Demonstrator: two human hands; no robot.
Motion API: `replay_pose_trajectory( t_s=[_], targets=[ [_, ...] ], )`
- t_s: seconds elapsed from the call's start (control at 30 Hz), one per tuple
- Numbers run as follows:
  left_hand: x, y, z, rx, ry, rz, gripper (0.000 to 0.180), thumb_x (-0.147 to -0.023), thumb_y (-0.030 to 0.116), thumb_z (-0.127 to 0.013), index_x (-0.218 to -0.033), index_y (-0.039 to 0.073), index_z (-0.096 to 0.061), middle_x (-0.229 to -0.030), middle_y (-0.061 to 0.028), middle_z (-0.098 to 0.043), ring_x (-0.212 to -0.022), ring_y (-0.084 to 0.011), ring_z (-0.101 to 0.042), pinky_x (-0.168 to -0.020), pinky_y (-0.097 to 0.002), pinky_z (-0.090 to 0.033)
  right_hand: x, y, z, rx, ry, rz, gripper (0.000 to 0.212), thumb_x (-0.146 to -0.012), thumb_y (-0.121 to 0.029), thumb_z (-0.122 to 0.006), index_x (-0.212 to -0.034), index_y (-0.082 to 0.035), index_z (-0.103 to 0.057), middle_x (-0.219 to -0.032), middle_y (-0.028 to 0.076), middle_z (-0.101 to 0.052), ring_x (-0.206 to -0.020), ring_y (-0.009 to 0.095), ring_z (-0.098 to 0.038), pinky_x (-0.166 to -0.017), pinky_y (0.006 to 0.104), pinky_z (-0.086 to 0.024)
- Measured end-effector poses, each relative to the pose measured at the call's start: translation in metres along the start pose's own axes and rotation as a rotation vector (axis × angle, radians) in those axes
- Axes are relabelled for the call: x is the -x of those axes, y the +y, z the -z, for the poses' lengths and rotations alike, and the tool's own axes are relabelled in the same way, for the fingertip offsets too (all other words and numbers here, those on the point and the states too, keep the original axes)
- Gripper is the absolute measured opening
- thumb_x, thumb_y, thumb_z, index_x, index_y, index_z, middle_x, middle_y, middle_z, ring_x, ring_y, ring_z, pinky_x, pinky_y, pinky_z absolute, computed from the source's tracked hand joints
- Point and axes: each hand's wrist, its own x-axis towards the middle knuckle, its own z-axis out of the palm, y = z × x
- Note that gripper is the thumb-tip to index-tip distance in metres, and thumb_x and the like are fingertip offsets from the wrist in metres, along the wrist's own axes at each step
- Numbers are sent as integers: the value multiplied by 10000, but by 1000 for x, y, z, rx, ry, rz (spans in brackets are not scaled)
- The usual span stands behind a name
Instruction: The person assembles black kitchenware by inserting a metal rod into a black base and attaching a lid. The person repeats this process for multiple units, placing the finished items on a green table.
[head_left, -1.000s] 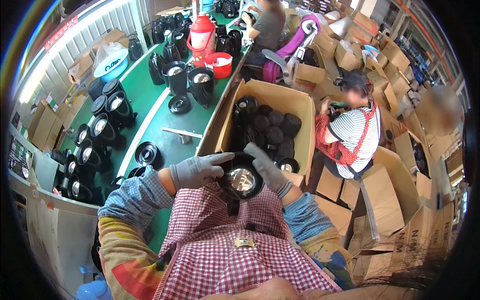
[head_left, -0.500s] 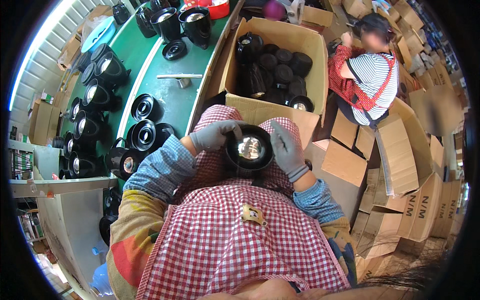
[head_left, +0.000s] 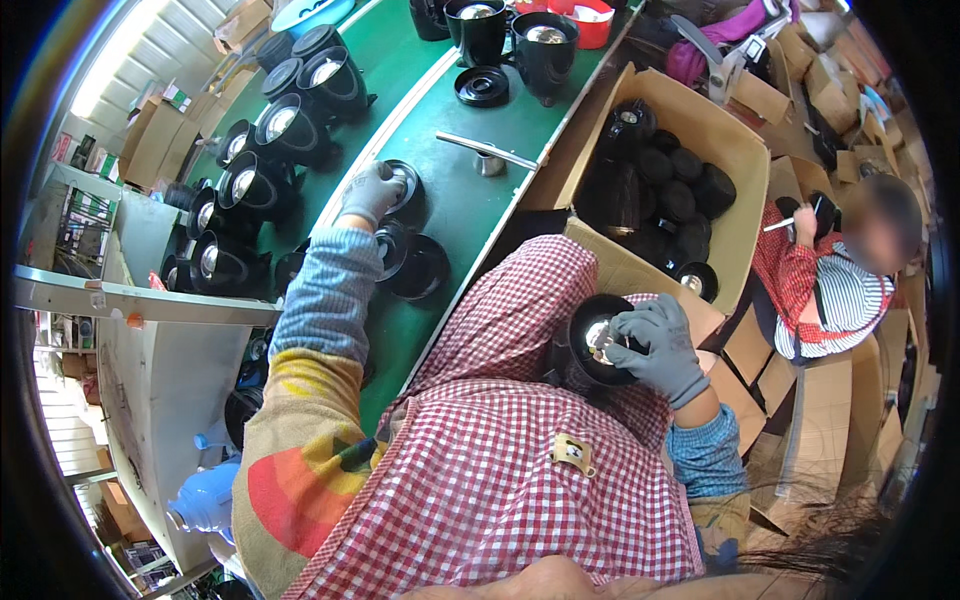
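Note:
My left hand [head_left: 370, 195] in a grey glove reaches over the green table, its fingers closed on the near-left edge of a round black lid-like part [head_left: 408, 187]. More black round parts [head_left: 420, 268] lie just below it on the table. On my lap stands a black vacuum jug [head_left: 582, 368] with a shiny silver lining, its mouth tilted up towards me. My right hand [head_left: 662, 350], also gloved, is bent over the jug's right rim with the fingertips at the mouth. The fingers partly cover the opening.
Black jugs [head_left: 280, 125] stand in rows on the green table [head_left: 455, 190], beside a black lid [head_left: 482, 86] and a metal bar [head_left: 487, 149] on a small metal base. An open cardboard box [head_left: 740, 150] holds black parts. Another person [head_left: 840, 275] sits at the right among cartons.
My left hand has left the jug and moved left onto a round black part on the table. My right hand has come onto the jug's mouth. The view has turned left.

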Motion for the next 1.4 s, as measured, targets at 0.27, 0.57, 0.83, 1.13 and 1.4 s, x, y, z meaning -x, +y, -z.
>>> replay_pose_trajectory(
  t_s=[0.27,0.57,0.83,1.13,1.4],
  targets=[
    [-5,-11,-56,-733,-35,-124,505,-798,370,-740,-1255,156,-703,-1454,-83,-527,-1335,-286,-488,-1083,-469,-373,12,18,-14,-456,365,-288,275,-907,-111,-663,-1162,-26,-720,-1143,134,-717,-1149,308,-630,-1022,417,-480],
    [117,106,10,78,18,-954,63,-832,9,-664,-888,2,-636,-1290,-243,-612,-1112,-409,-637,-927,-465,-520,-35,2,20,-820,401,-164,542,-1021,-305,-597,-1462,-6,-494,-1525,168,-469,-1396,278,-465,-1138,353,-376],
    [168,181,-30,257,-120,-1532,362,-854,186,-731,-1186,62,-658,-1394,-196,-549,-1301,-396,-527,-1093,-468,-437,-32,-5,25,-1308,549,-281,506,-987,-117,-602,-1448,54,-481,-1418,140,-571,-1280,203,-562,-1097,312,-431],
    [180,174,-95,925,-875,-999,615,-1117,444,-256,-1396,-37,-516,-1368,-180,-574,-1297,-254,-537,-1137,-390,-377,38,-1,-3,-1077,401,-285,535,-823,-31,-707,-1348,5,-612,-1349,139,-640,-1243,251,-585,-1107,376,-404],
    [180,151,-125,892,-804,-1167,385,-1079,243,-429,-1070,-30,-700,-1199,-192,-662,-1173,-327,-622,-1054,-405,-465,20,5,-29,-777,360,69,431,-879,-404,-754,-1094,-30,-753,-1297,159,-650,-1262,294,-575,-1187,474,-297]
  ],
)
